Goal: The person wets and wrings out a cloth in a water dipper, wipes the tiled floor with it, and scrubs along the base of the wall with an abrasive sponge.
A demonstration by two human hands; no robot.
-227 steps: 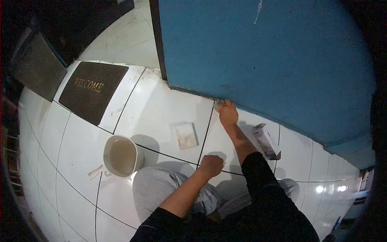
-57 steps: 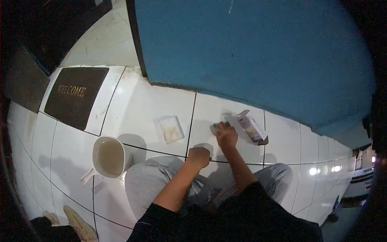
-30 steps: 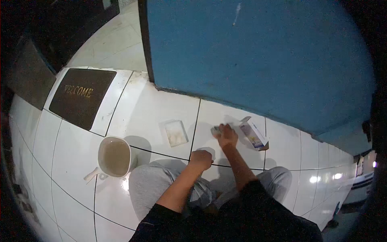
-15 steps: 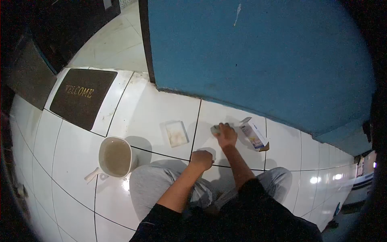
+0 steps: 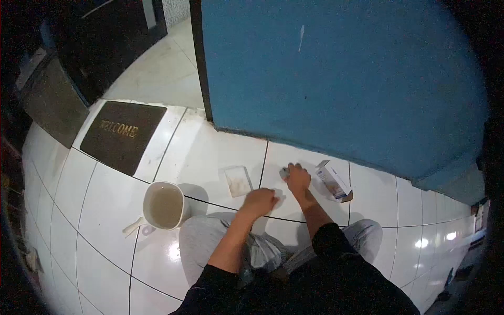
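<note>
- Our right hand (image 5: 298, 179) is curled round a small grey pad (image 5: 284, 173) on the white tile (image 5: 197, 163) — just left of the box (image 5: 334, 181).
- Our left hand (image 5: 258, 203) is loosely fisted beside the pale block (image 5: 238, 181); whether it grips anything, we cannot tell.
- The dipper (image 5: 186, 211) stands to our left.

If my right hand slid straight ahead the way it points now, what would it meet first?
Beyond the small grey thing it holds, your right hand would probably meet the foot of the blue wall; only white tile shows between, though depth is hard to judge.
</note>
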